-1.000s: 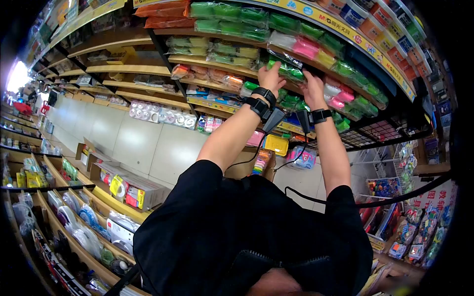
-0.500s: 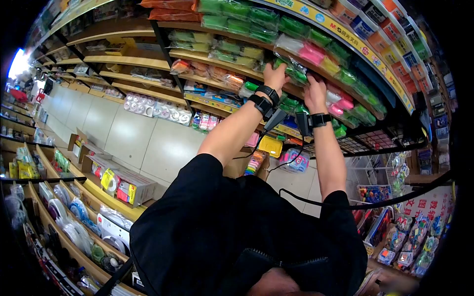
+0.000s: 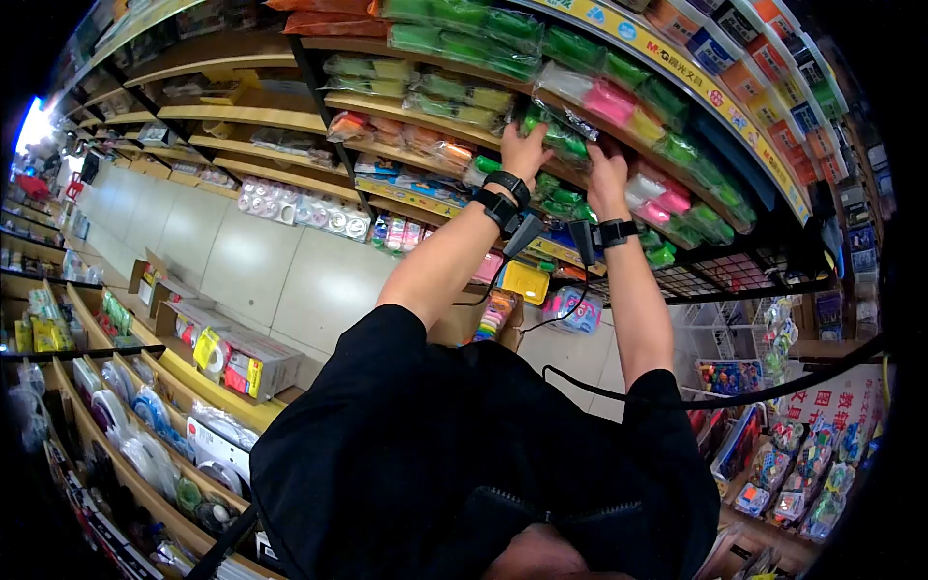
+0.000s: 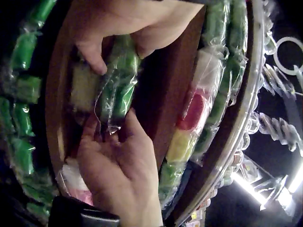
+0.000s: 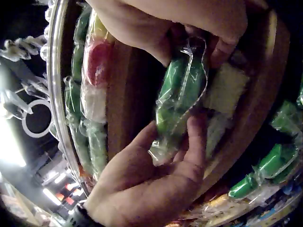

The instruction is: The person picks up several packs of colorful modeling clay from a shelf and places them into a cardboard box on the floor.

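A clear plastic packet of green pieces point(image 3: 565, 141) is held between my two hands at a shelf. In the head view, my left hand point(image 3: 524, 153) grips its left end and my right hand point(image 3: 608, 182) pinches its right end. The left wrist view shows the wrapper of the packet point(image 4: 119, 94) shining, with fingers and thumbs along its sides at both ends. A lengthwise seam runs down the packet point(image 5: 182, 90) in the right wrist view. Just behind it on the shelf lies a pale yellow pack point(image 5: 228, 90).
Above is a shelf row of white, pink and yellow packs point(image 3: 609, 101). More green packs point(image 3: 483, 53) are stacked to the upper left, with orange packs point(image 3: 445, 152) lower down. A black wire basket point(image 3: 744, 274) sits at right. Cartons point(image 3: 242, 358) stand on the floor behind left.
Both hands keep hold of the green packet and shift only slightly. The head view has turned a little, so the shelves sit somewhat differently in the frame.
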Demonstrator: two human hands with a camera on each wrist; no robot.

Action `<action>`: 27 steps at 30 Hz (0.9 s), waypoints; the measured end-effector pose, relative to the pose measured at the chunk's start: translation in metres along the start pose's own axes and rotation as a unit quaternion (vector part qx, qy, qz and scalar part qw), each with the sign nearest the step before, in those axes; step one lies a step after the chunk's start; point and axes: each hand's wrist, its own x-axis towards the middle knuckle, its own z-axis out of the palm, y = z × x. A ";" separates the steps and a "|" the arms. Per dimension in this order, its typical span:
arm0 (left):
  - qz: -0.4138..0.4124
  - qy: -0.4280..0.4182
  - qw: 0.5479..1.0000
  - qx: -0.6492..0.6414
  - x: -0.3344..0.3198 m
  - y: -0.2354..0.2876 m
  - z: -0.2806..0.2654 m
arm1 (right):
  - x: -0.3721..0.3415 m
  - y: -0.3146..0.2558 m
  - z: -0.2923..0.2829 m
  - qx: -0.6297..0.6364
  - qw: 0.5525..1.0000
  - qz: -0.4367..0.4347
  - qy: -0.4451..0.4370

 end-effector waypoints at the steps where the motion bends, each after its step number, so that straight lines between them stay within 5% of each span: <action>1: -0.001 -0.002 1.000 0.000 0.000 -0.001 -0.003 | -0.001 -0.001 0.001 -0.050 0.999 0.013 0.009; 3: -0.017 0.013 1.000 -0.006 -0.002 0.000 -0.006 | 0.005 0.007 -0.003 -0.046 0.998 -0.029 -0.011; 5: -0.014 0.045 0.999 -0.017 -0.013 0.000 -0.008 | 0.005 0.011 -0.007 -0.070 0.997 0.028 -0.022; 9: -0.047 -0.031 0.994 -0.096 -0.018 -0.006 -0.018 | -0.005 -0.002 -0.001 -0.107 0.993 0.044 0.014; 15: -0.119 -0.024 0.993 0.010 -0.010 0.014 -0.010 | 0.009 0.002 0.000 -0.137 0.983 -0.073 -0.094; 16: -0.117 -0.013 0.993 0.014 -0.010 0.017 -0.008 | 0.009 -0.004 -0.003 -0.187 0.977 0.012 -0.100; 22: -0.093 -0.011 0.995 -0.036 -0.004 0.005 -0.006 | 0.006 -0.005 -0.005 -0.177 0.978 -0.014 -0.112; 27: -0.101 -0.006 0.992 -0.072 -0.003 0.000 -0.005 | 0.000 -0.012 -0.007 -0.235 0.972 0.003 -0.004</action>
